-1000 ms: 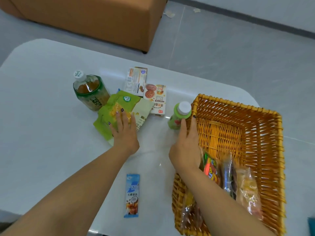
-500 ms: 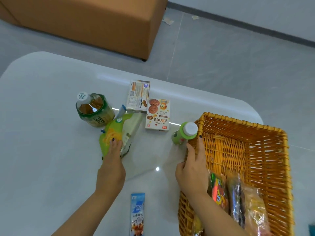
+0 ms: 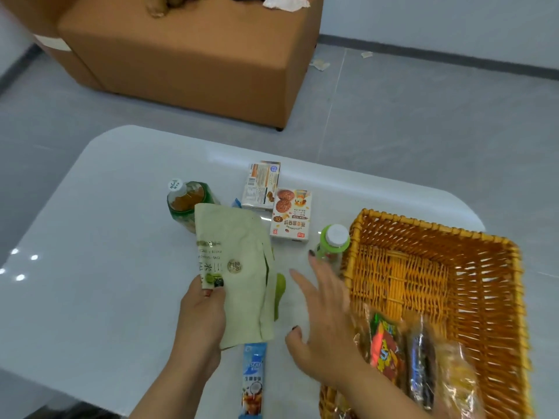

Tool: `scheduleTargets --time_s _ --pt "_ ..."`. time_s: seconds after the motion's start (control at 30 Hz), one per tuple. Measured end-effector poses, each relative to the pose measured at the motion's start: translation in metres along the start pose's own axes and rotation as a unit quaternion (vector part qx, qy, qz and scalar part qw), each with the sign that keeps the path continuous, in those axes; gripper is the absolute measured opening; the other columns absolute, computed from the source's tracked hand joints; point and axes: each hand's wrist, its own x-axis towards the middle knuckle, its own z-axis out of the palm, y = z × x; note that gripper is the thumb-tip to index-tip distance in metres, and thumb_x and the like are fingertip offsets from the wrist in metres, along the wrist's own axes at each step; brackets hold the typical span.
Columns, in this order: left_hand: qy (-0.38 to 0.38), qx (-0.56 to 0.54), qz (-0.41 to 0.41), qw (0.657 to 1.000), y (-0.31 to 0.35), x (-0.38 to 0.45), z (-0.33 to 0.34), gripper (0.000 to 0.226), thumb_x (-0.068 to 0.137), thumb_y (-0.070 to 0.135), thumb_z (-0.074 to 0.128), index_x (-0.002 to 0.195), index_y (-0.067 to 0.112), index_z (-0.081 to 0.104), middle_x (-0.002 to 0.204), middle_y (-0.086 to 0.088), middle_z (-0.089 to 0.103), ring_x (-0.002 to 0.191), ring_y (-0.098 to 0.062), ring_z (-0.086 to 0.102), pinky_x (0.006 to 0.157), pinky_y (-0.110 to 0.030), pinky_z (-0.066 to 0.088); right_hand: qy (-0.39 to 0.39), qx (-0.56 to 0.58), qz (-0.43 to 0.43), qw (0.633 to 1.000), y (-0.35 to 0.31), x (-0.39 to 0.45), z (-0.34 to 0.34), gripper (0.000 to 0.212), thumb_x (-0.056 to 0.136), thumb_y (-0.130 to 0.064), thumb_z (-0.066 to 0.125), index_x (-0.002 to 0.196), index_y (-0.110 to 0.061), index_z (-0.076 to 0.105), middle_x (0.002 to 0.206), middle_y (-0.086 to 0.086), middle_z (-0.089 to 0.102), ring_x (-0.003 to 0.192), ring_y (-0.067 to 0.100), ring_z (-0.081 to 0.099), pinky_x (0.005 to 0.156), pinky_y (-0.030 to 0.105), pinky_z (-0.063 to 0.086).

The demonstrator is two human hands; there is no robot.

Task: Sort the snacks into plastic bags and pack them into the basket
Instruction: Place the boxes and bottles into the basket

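Several bagged snacks [image 3: 417, 355] are already seen lying in the near end of the basket [image 3: 511, 297], whose far half is bare wicker, so the packing is judged to be partly done at best. Much is left on the table [image 3: 90, 237]: a tea bottle [image 3: 181, 204], two biscuit boxes [image 3: 261, 186] [image 3: 291, 215], a small green bottle [image 3: 332, 241] standing just beside the basket's corner, and a blue sachet [image 3: 253, 379] at the near edge. A pale green pouch [image 3: 236, 267] is pinched between thumb and fingers of the left hand [image 3: 202, 316] and held lifted over the table, with a darker green packet [image 3: 279, 290] showing just behind its edge. Nothing is held by the right hand [image 3: 323, 322]; its fingers are spread and relaxed between pouch and basket, blurred as if in motion. No loose plastic bag can be made out on the table. The pouch is judged to be the item now being sorted; bagging it and the remaining snacks is not yet done.
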Motion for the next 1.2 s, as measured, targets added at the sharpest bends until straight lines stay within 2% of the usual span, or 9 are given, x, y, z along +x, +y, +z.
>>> scheduleTargets --time_s 0.1,0.37,0.5,0.6,0.77,0.83,0.9,1.03,1.2 --pt "-0.017 -0.062 -0.024 0.998 0.008 -0.035 0.017 0.029 0.097 0.001 0.043 0.103 0.018 0.066 0.091 -0.008 0.075 0.088 -0.031 0.070 0.081 -0.055 0.057 -0.069 0.002 -0.099 0.993 -0.021 -0.017 -0.023 0.099 0.066 -0.027 0.065 0.152 -0.033 0.017 0.162 -0.005 0.000 0.149 0.023 -0.007 0.116 0.039 -0.015" --pt "-0.104 -0.109 -0.010 0.989 0.029 -0.103 0.091 0.032 0.100 0.000 0.041 0.107 0.019 0.066 0.097 -0.004 0.076 0.093 -0.028 0.071 0.083 -0.051 0.058 0.072 0.104 -0.036 0.991 0.019 -0.029 -0.103 0.083 0.078 -0.021 0.075 0.148 -0.025 0.031 0.156 -0.013 0.027 0.145 0.015 0.024 0.112 0.047 0.033" --pt "-0.175 -0.067 0.013 0.982 0.031 -0.122 0.140 0.038 0.099 -0.001 0.042 0.116 0.027 0.062 0.108 0.005 0.073 0.099 -0.017 0.070 0.089 -0.044 0.058 0.119 0.119 -0.009 0.986 0.052 -0.041 -0.145 0.082 0.070 -0.014 0.084 0.142 -0.022 0.044 0.150 -0.013 0.039 0.142 0.016 0.033 0.104 0.037 0.045" --pt "-0.220 -0.056 0.000 0.974 0.023 -0.123 0.168 0.042 0.097 -0.002 0.044 0.122 0.028 0.059 0.113 0.008 0.071 0.105 -0.015 0.067 0.091 -0.043 0.056 0.171 0.138 0.006 0.975 0.080 -0.048 -0.166 0.059 0.068 -0.019 0.084 0.123 -0.013 0.064 0.135 -0.003 0.059 0.132 0.021 0.048 0.102 0.034 0.047" --pt "-0.307 0.008 -0.056 0.950 0.014 -0.118 0.196 0.027 0.100 0.013 0.046 0.123 0.024 0.056 0.117 0.002 0.066 0.106 -0.012 0.064 0.092 -0.037 0.055 0.222 0.247 0.200 0.922 0.104 -0.047 -0.197 0.039 0.074 0.014 0.068 0.084 -0.024 0.075 0.081 -0.020 0.073 0.084 0.000 0.067 0.069 0.017 0.055" --pt "-0.276 0.099 0.021 0.956 0.006 -0.104 0.201 0.032 0.098 0.016 0.050 0.128 0.027 0.047 0.120 0.009 0.057 0.105 -0.005 0.058 0.088 -0.029 0.053 0.234 0.235 0.275 0.902 0.117 -0.045 -0.200 0.046 0.078 0.014 0.062 0.075 -0.031 0.070 0.063 -0.015 0.067 0.067 0.007 0.060 0.056 0.023 0.048" --pt "-0.226 0.191 0.144 0.944 0.000 -0.088 0.205 0.051 0.093 0.012 0.055 0.136 0.032 0.035 0.131 0.011 0.043 0.123 -0.009 0.048 0.100 -0.029 0.048 0.239 0.258 0.318 0.880 0.133 -0.040 -0.200 0.039 0.081 0.012 0.061 0.079 -0.026 0.069 0.071 -0.008 0.065 0.072 0.014 0.058 0.060 0.026 0.045" --pt "-0.142 0.442 0.345 0.816 0.000 -0.045 0.218 0.073 0.091 0.003 0.052 0.152 0.023 0.018 0.161 0.003 0.004 0.150 -0.020 -0.005 0.123 -0.043 0.003 0.212 0.332 0.364 0.844 0.156 -0.022 -0.192 0.028 0.083 0.012 0.058 0.097 -0.010 0.069 0.082 0.001 0.066 0.078 0.018 0.058 0.064 0.026 0.046" --pt "-0.166 0.653 0.422 0.606 0.014 0.000 0.238 0.040 0.085 0.001 0.052 0.118 0.024 0.054 0.117 0.004 0.058 0.120 -0.020 0.051 0.116 -0.053 0.004 0.193 0.326 0.367 0.850 0.176 0.000 -0.176 0.030 0.082 0.013 0.056 0.089 -0.012 0.070 0.081 0.000 0.065 0.076 0.012 0.057 0.063 0.023 0.047"
